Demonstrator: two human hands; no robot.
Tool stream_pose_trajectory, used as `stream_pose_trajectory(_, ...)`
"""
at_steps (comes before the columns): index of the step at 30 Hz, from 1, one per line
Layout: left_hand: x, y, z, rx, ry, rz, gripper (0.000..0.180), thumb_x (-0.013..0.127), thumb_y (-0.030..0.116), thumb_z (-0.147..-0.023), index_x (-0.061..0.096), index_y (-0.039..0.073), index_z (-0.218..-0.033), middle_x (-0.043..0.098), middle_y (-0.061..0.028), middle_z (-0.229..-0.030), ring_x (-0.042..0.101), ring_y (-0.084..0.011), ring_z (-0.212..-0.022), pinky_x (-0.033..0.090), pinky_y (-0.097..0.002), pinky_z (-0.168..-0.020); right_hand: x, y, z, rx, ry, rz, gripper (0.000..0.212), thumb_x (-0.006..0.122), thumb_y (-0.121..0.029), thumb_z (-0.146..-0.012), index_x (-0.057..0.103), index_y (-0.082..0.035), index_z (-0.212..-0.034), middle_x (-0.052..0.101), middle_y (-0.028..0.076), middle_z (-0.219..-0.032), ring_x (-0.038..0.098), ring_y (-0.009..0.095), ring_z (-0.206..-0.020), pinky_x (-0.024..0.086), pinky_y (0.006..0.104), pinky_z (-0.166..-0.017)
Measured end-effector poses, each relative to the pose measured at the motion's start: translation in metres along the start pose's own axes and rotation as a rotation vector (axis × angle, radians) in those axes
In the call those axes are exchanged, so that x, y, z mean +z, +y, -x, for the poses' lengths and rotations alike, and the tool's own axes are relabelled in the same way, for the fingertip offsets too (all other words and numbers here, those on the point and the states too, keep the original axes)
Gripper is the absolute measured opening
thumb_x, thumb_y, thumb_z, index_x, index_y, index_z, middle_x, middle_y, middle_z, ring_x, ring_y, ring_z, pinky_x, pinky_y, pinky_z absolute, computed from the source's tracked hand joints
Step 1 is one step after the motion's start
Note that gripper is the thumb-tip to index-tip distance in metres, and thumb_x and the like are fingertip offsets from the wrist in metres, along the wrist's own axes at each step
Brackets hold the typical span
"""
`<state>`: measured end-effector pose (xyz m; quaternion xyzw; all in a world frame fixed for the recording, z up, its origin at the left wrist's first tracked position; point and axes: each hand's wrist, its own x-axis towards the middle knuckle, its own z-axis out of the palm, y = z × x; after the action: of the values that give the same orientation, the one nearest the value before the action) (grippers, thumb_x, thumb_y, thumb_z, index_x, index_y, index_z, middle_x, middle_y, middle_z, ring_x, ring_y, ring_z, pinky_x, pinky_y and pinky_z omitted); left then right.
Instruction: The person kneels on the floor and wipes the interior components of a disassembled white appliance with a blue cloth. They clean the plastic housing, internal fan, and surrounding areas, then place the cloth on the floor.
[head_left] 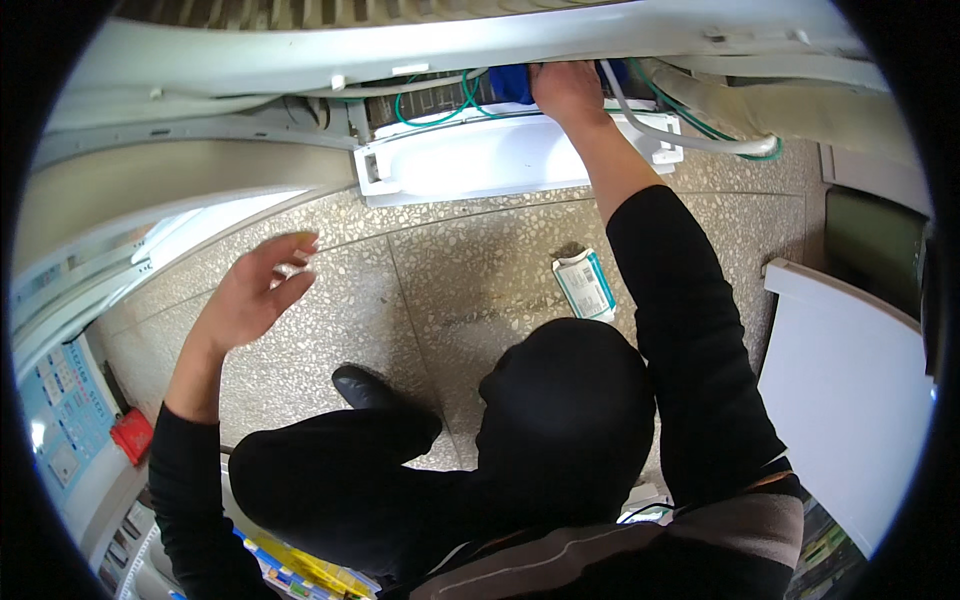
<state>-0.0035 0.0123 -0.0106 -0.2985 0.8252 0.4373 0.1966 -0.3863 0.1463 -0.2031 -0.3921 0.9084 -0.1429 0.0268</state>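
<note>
My right hand [570,92] reaches under the lower edge of a large white appliance [440,45], into an opening with a dark finned or grilled part inside. Blue cloth-like material [511,84] shows on both sides of this hand. Its fingertips are hidden, so I cannot see whether they grip the blue material. Just below the opening lies a long white panel [480,160], with my right wrist above its right half. My left hand [250,295] hovers over the floor to the left, thumb and fingers apart and slightly bent. Small white spots show near its fingertips.
Green wires [432,118] and a white hose [640,125] hang at the opening. On the speckled floor [330,300] lies a white-and-teal carton [585,285]. A white cabinet-like block [850,370] stands at right. At left is a red object [132,435]; yellow packaging [315,570] is at lower left.
</note>
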Motion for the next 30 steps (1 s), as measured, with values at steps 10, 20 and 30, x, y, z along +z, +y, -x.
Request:
stream_pose_trajectory(10, 0.058, 0.033, -0.174, 0.084, 0.353, 0.741, 0.057, 0.062, 0.010, -0.090, 0.042, -0.012, -0.139, 0.048, -0.0212, -0.144, 0.047, -0.0276, -0.135, 0.042, -0.0336, -0.107, -0.032, -0.008, 0.036, -0.185, -0.031, -0.117, 0.041, 0.063, -0.030, -0.093, 0.059, -0.001, -0.122, 0.060, 0.023, -0.121, 0.060, 0.040, -0.112, 0.047, 0.0469, -0.099)
stream_pose_trajectory(20, 0.058, 0.039, -0.181, 0.218, 0.453, 0.799, 0.034, 0.055, 0.023, -0.084, 0.065, -0.003, -0.103, 0.065, -0.0106, -0.097, 0.057, -0.0206, -0.088, 0.045, -0.0325, -0.080, -0.025, -0.087, 0.109, -0.674, -0.098, -0.487, 0.049, 0.076, -0.015, -0.073, 0.061, -0.004, -0.119, 0.057, 0.011, -0.129, 0.052, 0.032, -0.125, 0.045, 0.0398, -0.105)
stream_pose_trajectory(30, 0.062, 0.052, -0.176, 0.327, 0.696, 0.202, 0.060, 0.051, 0.039, -0.086, 0.056, -0.004, -0.128, 0.055, -0.0262, -0.134, 0.047, -0.0418, -0.128, 0.036, -0.0450, -0.111, 0.018, -0.094, 0.001, -0.211, -0.300, -0.015, 0.035, 0.058, -0.020, -0.089, 0.065, -0.007, -0.121, 0.067, 0.021, -0.122, 0.065, 0.037, -0.112, 0.052, 0.0468, -0.095)
